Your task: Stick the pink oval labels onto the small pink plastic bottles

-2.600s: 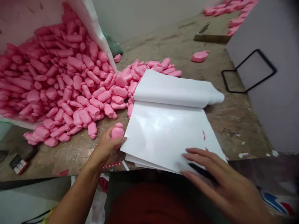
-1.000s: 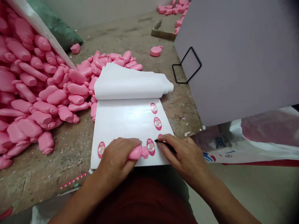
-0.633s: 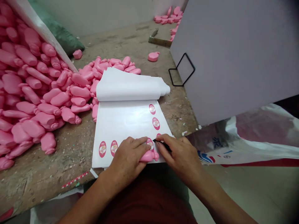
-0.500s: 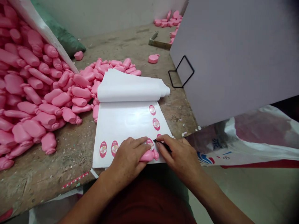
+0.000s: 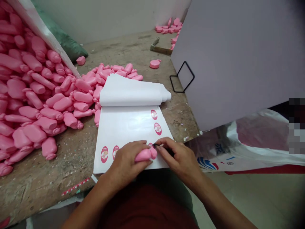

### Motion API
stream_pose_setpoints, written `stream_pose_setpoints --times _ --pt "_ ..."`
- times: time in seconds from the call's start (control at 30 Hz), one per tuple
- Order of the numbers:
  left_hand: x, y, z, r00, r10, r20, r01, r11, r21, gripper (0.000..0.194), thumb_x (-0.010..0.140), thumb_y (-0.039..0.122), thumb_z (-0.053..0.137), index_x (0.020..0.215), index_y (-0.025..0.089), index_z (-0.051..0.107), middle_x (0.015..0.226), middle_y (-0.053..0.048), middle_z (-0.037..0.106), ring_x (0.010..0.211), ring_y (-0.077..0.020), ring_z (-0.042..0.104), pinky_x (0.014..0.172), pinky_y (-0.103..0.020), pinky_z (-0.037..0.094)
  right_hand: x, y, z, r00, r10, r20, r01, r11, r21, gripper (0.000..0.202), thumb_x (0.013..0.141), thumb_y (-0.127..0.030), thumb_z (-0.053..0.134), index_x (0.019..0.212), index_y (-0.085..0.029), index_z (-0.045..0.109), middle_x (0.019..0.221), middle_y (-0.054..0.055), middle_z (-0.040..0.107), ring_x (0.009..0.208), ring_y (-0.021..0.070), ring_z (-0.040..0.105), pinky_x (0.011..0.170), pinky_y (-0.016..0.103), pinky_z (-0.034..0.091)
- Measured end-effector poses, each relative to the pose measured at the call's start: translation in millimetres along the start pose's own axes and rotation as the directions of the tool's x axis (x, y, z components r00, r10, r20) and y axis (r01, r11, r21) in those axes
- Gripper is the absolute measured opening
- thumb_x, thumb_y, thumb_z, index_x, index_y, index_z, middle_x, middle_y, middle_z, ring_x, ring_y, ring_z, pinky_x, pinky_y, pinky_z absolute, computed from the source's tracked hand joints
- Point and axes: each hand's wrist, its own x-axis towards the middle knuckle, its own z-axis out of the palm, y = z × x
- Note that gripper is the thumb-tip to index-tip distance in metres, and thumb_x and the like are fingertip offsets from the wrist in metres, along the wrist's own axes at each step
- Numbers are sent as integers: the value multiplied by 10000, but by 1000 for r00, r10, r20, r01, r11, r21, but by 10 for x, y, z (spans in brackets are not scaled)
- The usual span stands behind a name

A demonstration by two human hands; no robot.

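My left hand (image 5: 125,162) is closed around a small pink plastic bottle (image 5: 143,155), its knobbed end pointing right. In my right hand (image 5: 183,159), thumb and fingers pinch a thin dark pointed tool (image 5: 168,150); its exact kind is unclear. The tool's tip meets the edge of a pink oval sticker (image 5: 150,144), mostly hidden behind the bottle; I cannot tell whether it lies on the sheet. Beneath both hands spreads a white sticker sheet (image 5: 124,124), bearing other oval stickers (image 5: 104,154) along its left bottom and right side. Its upper pages (image 5: 131,95) are rolled back.
A large heap of pink bottles (image 5: 35,133) fills the left of the worn table (image 5: 71,159). One pink piece (image 5: 155,64) lies beyond the sheet. At right stand a grey panel (image 5: 233,57) and a black wire stand (image 5: 183,76). A printed plastic bag (image 5: 219,156) hangs below.
My left hand has raised and tilted the bottle, which now covers most of the sticker by the tool. My right hand has shifted slightly left. The whole view has moved a little.
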Motion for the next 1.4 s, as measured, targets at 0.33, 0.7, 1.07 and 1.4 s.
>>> stream_pose_setpoints --times 0.33,0.7,1.07,1.4 --pt "-56 -47 101 974 220 49 -225 958 175 306 898 191 553 1184 160 659 1281 -101 694 1078 -276 624 928 -438 457 -40 -14 73 975 -177 -130 142 960 -242 163 966 -226 500 875 -211 635 763 -16 770 558 172 610 633 308 353" --pt "-95 -208 173 940 340 25 -336 913 231 385 841 112 525 1201 151 653 1291 -107 688 1073 -279 612 909 -453 462 -1 -21 58 972 -168 -167 125 963 -238 192 972 -240 487 877 -216 652 736 -13 761 531 175 595 582 295 357" --pt "-97 -217 178 955 286 75 -296 924 242 416 850 142 522 1244 192 647 1352 -128 643 1095 -284 591 927 -462 455 -33 -25 79 986 -127 -104 98 965 -243 213 967 -257 472 883 -213 663 821 28 783 598 174 627 638 317 358" --pt "-88 -180 151 961 256 108 -277 915 294 405 859 152 523 1240 160 661 1395 -163 600 1069 -315 567 886 -463 449 -47 -13 80 975 -179 -128 143 958 -250 197 977 -244 476 891 -206 649 808 15 778 571 172 605 650 318 343"
